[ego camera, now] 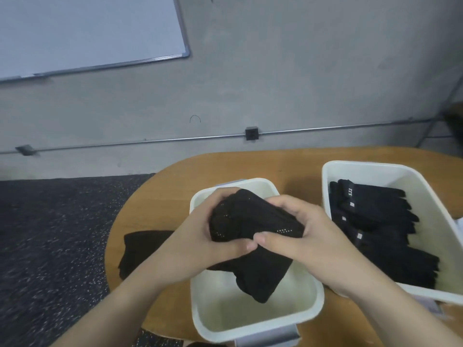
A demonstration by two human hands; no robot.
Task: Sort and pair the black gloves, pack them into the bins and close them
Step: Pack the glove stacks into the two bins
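Observation:
Both of my hands hold a bundle of black gloves [253, 221] above the near white bin [253, 321]. My left hand [200, 236] grips its left side, fingers curled over the top. My right hand [300, 234] grips its right side, thumb pressed on the front. The bundle's lower end hangs down into the bin, whose visible floor is bare. A second white bin [350, 171] at the right holds several black gloves [383, 229] with small white tags. Another black glove [140, 249] lies flat on the table left of the near bin.
The bins stand on a rounded wooden table [200, 169] against a grey wall. Dark speckled floor [50, 234] lies to the left. A grey lid part [270, 338] shows under the near bin's front edge. A whiteboard [87, 33] hangs on the wall at upper left.

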